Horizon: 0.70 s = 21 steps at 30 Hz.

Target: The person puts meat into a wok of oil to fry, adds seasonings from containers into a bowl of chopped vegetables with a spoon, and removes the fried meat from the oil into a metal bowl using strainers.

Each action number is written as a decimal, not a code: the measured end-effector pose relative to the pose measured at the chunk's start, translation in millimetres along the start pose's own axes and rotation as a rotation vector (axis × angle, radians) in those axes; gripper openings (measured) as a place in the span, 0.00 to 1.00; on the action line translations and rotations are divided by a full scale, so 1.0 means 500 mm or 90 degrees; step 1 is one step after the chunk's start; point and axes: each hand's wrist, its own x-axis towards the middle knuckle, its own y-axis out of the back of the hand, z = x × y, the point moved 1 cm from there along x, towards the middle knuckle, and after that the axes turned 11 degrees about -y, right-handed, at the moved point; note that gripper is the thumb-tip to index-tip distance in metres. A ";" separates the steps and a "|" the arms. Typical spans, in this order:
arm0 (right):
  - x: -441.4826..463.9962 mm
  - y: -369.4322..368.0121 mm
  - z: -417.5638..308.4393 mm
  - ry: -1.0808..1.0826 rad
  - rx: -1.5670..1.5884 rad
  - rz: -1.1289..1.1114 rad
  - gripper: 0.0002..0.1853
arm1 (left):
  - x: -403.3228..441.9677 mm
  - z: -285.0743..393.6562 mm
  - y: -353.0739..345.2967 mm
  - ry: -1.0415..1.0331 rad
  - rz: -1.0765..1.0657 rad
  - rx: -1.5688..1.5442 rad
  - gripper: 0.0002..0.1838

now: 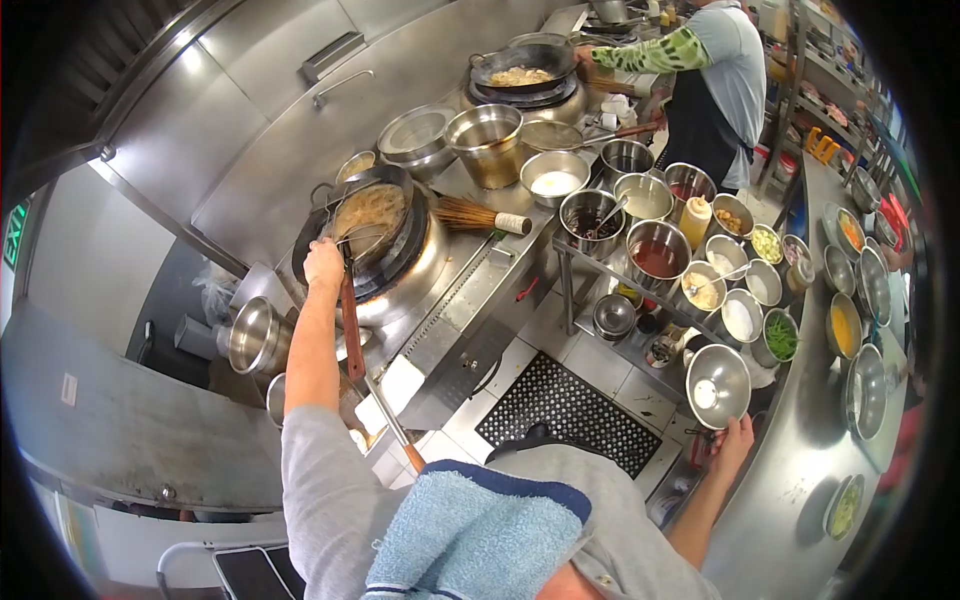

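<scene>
My left hand (pixel 323 264) is closed at the near side of a dark wok (pixel 393 262) on the left burner, by a wire-like tool whose handle I cannot fully make out. Brown, bubbling contents (pixel 369 213) show in the wok. A wooden handle (pixel 350 330) slants down from the wok's rim beside that hand. At the right, my right hand (pixel 732 440) grips the lower rim of a steel bowl (pixel 718 378), which is tilted and has a small white patch inside.
Bowls of sauces and ingredients, including a red sauce bowl (pixel 660 250), crowd the middle shelf. A bamboo brush (pixel 480 215) lies beside the burner. A co-worker (pixel 715 90) stands at the far wok (pixel 520 78). A black mat (pixel 565 415) covers some floor.
</scene>
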 end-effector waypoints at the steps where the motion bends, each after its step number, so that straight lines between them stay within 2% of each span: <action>1: -0.006 -0.005 -0.001 0.001 -0.001 -0.003 0.08 | 0.002 0.002 -0.010 -0.004 -0.002 0.007 0.11; 8: -0.009 -0.004 0.033 -0.006 0.038 0.001 0.11 | -0.030 -0.019 -0.036 -0.006 -0.032 0.014 0.11; 12: -0.013 0.002 0.037 -0.025 0.042 0.004 0.12 | -0.070 -0.050 -0.050 0.035 -0.050 -0.007 0.12; 15: -0.012 0.008 0.037 -0.028 0.037 -0.002 0.11 | -0.095 -0.074 -0.036 0.067 -0.022 -0.016 0.12; 19: -0.005 0.002 0.024 -0.031 0.008 -0.001 0.11 | -0.128 -0.100 -0.002 0.145 0.012 -0.123 0.13; 21: 0.005 0.001 0.023 -0.034 -0.003 -0.008 0.11 | -0.140 -0.137 -0.016 0.154 0.091 -0.179 0.17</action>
